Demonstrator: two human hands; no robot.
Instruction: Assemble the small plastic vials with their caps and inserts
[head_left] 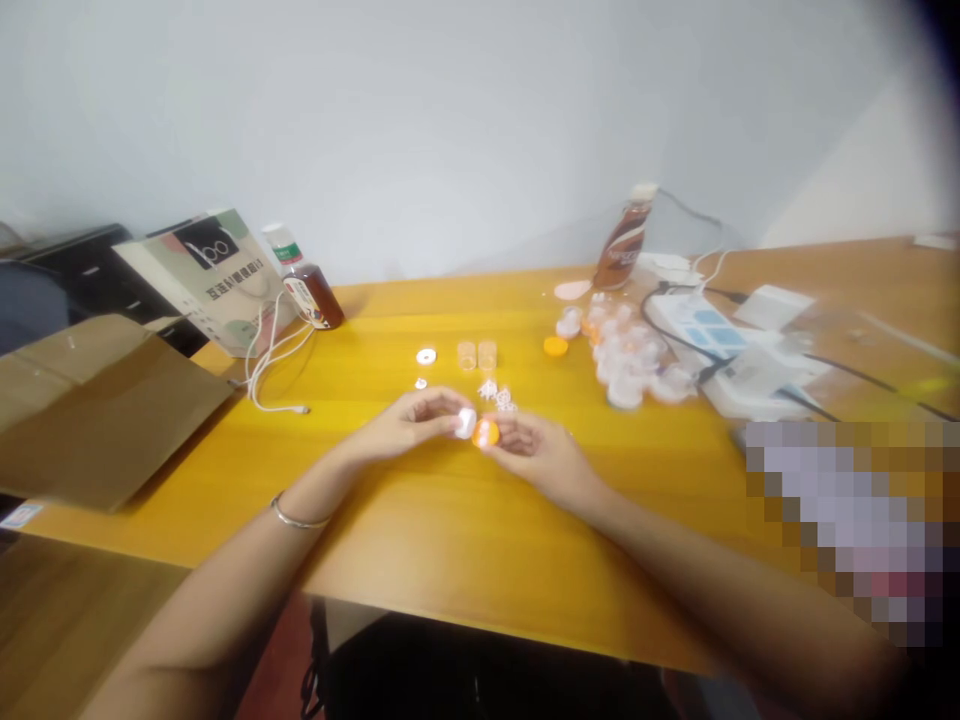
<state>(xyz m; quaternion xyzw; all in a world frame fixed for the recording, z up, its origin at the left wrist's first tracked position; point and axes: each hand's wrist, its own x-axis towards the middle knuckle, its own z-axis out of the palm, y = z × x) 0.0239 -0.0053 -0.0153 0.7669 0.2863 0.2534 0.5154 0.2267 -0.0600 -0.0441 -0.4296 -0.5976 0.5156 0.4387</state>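
Note:
My left hand is closed at the fingertips on a small whitish plastic piece, its exact kind blurred. Close against it, my right hand pinches an orange round cap with something pale on its face. The two pieces are side by side above the table; whether they touch I cannot tell. Just beyond my fingers lie small white plastic parts. Behind these, two small transparent cups stand together, with a white ring to their left. Another orange cap rests farther right.
A pile of translucent plastic pieces lies right, beside white boxes and cables. A brown drink bottle stands at the back. Leftward are a cardboard box, a printed bag, a dark bottle and a white cable.

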